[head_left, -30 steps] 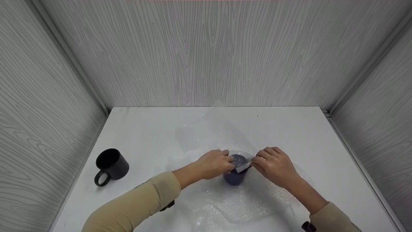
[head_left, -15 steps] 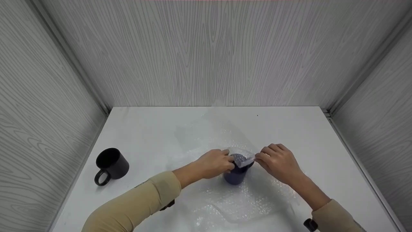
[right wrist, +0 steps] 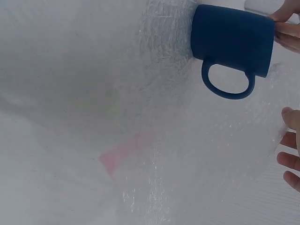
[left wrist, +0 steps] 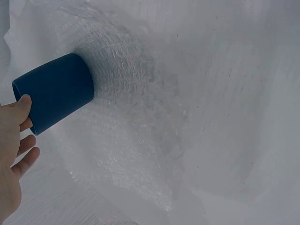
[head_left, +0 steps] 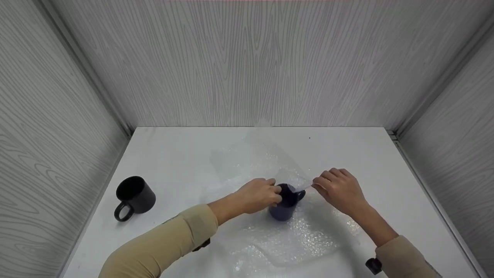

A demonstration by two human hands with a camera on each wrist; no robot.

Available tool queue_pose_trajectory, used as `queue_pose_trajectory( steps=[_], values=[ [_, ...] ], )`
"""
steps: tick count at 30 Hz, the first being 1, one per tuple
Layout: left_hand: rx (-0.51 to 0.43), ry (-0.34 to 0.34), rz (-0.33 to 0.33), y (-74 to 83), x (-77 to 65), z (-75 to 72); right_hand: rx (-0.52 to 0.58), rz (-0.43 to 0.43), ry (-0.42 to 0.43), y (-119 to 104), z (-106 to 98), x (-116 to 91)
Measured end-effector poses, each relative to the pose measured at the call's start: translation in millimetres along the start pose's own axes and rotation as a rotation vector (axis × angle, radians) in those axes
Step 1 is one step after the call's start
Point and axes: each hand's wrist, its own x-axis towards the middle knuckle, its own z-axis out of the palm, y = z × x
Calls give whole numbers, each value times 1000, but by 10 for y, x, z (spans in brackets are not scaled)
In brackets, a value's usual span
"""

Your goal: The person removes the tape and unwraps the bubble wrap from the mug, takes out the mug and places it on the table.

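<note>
A dark blue mug stands on a sheet of clear bubble wrap, its handle turned to the right. My left hand pinches the mug's rim, thumb on the outside, as the left wrist view shows at the blue wall. To the right of the mug, my right hand pinches a raised corner of the bubble wrap between thumb and fingers. That corner slants from the hand toward the mug's mouth, and the dark inside of the mug shows beside it.
A black mug stands upright at the left of the white table, handle toward the near left. Grey wood-grain panels rise behind and at both sides. A faint pink strip shows at the wrap in the right wrist view.
My right hand has moved up and to the right, drawing the bubble wrap corner off the blue mug's mouth. More of the mug's inside and handle shows. The left hand stays put.
</note>
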Motion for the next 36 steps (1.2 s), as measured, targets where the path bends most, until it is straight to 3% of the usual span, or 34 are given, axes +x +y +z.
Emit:
queue_pose_trajectory(
  steps=[15,29,36],
  values=[
    [-18,-33,0,0,12,-25,-20,83,-58,214,126,-127],
    [-15,-56,-11,8,15,-17,4,254,-229,299,166,-146],
    [-18,-39,-11,5,11,-21,18,295,-290,349,218,-146]
  ],
)
